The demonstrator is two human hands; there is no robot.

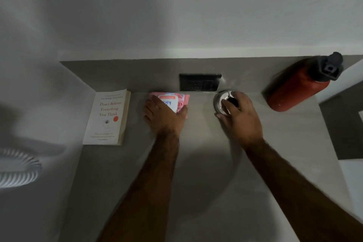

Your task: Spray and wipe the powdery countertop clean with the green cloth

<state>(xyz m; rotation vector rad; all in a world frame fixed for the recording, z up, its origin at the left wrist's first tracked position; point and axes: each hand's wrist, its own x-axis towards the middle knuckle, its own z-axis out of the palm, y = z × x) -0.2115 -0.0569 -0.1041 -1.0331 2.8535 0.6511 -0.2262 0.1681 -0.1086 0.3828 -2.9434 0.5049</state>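
Note:
The grey countertop runs from the back wall toward me. My left hand lies over a pink packet of wipes by the back wall, thumb and fingers around its near end. My right hand grips a small round white container with a dark centre, fingers curled over its top. No green cloth or spray bottle is in view. I cannot make out powder on the surface in this dim light.
A white paperback book lies flat at the left end of the counter. A red bottle with a dark cap stands at the back right. A black wall socket sits in the backsplash. A white ribbed object is at far left.

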